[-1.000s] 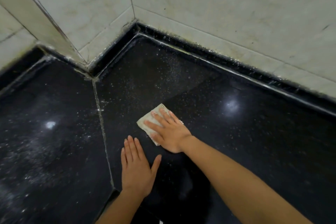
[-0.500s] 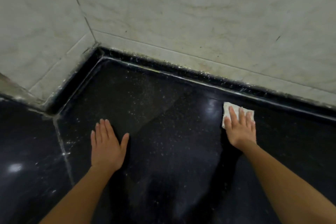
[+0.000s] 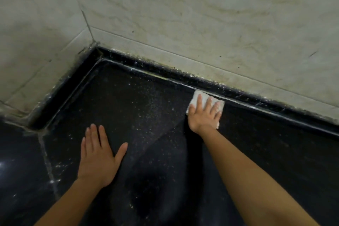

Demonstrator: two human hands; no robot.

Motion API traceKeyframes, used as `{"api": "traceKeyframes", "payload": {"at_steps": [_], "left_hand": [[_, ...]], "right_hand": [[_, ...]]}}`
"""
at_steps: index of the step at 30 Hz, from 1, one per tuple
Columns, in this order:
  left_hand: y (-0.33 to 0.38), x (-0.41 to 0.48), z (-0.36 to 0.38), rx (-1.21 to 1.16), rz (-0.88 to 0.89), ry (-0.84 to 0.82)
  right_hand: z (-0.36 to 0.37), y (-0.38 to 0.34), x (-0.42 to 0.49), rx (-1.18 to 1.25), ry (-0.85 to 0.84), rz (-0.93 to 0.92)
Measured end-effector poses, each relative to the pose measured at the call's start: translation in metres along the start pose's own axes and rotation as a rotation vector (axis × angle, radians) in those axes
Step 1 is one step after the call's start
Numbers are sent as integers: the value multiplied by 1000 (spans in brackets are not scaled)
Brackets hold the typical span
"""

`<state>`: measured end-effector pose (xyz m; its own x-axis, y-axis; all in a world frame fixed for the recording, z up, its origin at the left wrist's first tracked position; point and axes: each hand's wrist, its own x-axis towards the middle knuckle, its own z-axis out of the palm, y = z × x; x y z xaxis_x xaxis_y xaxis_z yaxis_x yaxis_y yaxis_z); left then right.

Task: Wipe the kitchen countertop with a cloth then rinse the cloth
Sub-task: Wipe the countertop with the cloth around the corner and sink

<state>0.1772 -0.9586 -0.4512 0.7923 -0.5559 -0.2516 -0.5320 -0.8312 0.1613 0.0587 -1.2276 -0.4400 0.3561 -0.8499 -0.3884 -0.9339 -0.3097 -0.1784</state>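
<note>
White cloth (image 3: 196,95) lies mostly hidden under flat right hand (image 3: 201,117); left hand (image 3: 97,156) flat.

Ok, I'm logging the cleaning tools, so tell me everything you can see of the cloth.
The cloth is small, off-white, soft-looking fabric in a rough rectangle. It lies flat on the black speckled countertop, its far edge at the raised black strip below the tiled wall. The right hand presses on it with straight, spread fingers, covering most of it. Nothing else touches it.
</note>
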Motion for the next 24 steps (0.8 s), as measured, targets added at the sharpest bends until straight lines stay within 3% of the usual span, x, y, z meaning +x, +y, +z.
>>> {"api": "traceKeyframes", "payload": {"at_steps": [10, 16, 19, 24], "left_hand": [[2, 3, -6, -37, -4, -53], [3, 3, -11, -21, -6, -111], [2, 3, -12, -29, -3, -127], [0, 3, -12, -60, 13, -141]], "right_hand": [[36, -144, -15, -153, -143, -494], [33, -136, -14, -236, -183, -721], [25, -100, -7, -230, -112, -656], [10, -24, 1, -170, 42, -373]]}}
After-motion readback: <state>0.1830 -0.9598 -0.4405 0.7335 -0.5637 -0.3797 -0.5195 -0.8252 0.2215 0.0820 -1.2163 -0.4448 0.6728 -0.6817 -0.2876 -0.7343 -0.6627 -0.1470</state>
